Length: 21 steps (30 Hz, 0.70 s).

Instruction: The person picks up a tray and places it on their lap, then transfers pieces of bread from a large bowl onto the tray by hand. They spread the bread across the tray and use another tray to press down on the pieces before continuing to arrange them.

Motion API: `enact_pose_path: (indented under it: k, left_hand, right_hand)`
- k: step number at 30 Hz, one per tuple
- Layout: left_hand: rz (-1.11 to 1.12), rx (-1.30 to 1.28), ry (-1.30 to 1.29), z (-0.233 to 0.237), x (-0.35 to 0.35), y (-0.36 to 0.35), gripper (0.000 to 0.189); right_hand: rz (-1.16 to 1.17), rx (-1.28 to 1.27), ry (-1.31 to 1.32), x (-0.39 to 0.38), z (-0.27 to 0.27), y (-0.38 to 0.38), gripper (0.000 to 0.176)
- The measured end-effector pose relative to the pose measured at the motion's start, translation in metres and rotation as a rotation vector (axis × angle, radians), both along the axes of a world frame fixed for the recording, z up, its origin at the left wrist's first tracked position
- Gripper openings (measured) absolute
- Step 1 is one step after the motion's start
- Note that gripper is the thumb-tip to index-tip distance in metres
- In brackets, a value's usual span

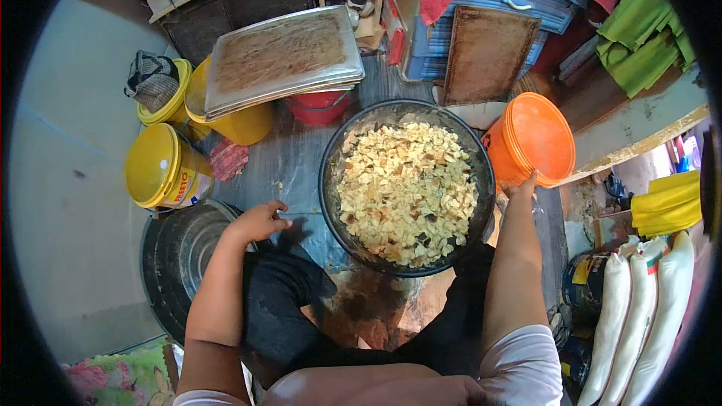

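Yellow bucket (167, 167), lidded: lettering reads "REETO", perhaps cut off at the curve. Metal trays (286, 56), stacked, hiding the tops of the red bucket (320, 107) and another yellow pail (252, 124). White sacks (638, 316), upright, right. Black basin (329, 203) of pale pieces (406, 192), before the sitter. Orange bucket (535, 139), beside the basin, gripped at its near edge by the right hand (520, 186). Left hand (263, 222): bare, fingers loosely parted.

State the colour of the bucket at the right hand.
The bucket is orange, shown in the head view.
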<state>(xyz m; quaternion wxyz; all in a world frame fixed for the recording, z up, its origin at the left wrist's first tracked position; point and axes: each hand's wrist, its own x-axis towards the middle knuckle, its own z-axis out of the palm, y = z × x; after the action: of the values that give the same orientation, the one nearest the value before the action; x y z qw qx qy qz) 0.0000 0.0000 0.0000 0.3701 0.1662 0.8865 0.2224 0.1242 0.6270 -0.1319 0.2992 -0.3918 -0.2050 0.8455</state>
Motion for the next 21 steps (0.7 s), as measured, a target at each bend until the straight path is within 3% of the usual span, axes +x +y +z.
enact_pose_path:
  k: [2, 3, 5, 6, 8, 9, 11, 13, 14, 15, 17, 19, 21]
  left_hand:
    - [-0.105, -0.102, 0.091, -0.023, 0.006, 0.002, 0.059]
    - [-0.116, -0.179, 0.147, -0.025, -0.019, 0.005, 0.059]
    - [-0.091, -0.083, 0.276, -0.079, -0.005, 0.036, 0.063]
    - [-0.097, -0.069, 0.268, -0.099, 0.008, 0.055, 0.063]
    - [0.339, -0.111, 0.374, -0.13, 0.03, 0.088, 0.068]
    - [0.34, -0.103, 0.376, -0.146, 0.04, 0.1, 0.068]
    - [1.082, 0.534, 0.054, -0.183, 0.052, 0.118, 0.079]
    - [0.993, 0.668, 0.036, -0.262, 0.064, 0.127, 0.086]
    - [1.045, 0.286, 0.089, -0.25, 0.073, 0.143, 0.088]
    - [1.134, 0.405, -0.135, -0.257, 0.072, 0.144, 0.086]
    - [1.062, 0.25, -0.031, -0.226, 0.074, 0.15, 0.086]
    - [1.08, 0.158, 0.007, -0.228, 0.078, 0.151, 0.09]
    - [1.06, 0.092, 0.048, -0.226, 0.079, 0.162, 0.094]
  right_hand:
    - [-0.194, 0.01, -0.21, 0.005, 0.027, -0.014, 0.093]
    - [-0.197, -0.071, -0.159, -0.029, -0.007, -0.02, 0.093]
    - [-0.236, -0.066, -0.141, -0.019, -0.006, 0.012, 0.076]
    - [-0.18, 0.107, -0.112, -0.007, -0.014, 0.034, 0.064]
    - [-0.157, 0.11, -0.133, -0.001, -0.023, 0.053, 0.063]
    - [-0.124, 0.118, -0.16, 0.0, -0.022, 0.06, 0.061]
    - [-0.113, 0.123, -0.181, 0.007, -0.006, 0.048, 0.062]
    - [-0.099, 0.101, -0.219, 0.007, -0.01, 0.043, 0.062]
    - [-0.107, 0.007, -0.185, 0.006, -0.017, 0.062, 0.062]
    - [-0.112, -0.088, -0.161, 0.005, -0.025, 0.07, 0.062]
    - [-0.181, -0.137, -0.225, 0.003, -0.014, 0.056, 0.063]
    - [0.059, 0.015, -0.163, 0.008, -0.013, 0.058, 0.065]
    - [0.052, 0.144, -0.095, 0.006, 0.002, 0.062, 0.066]
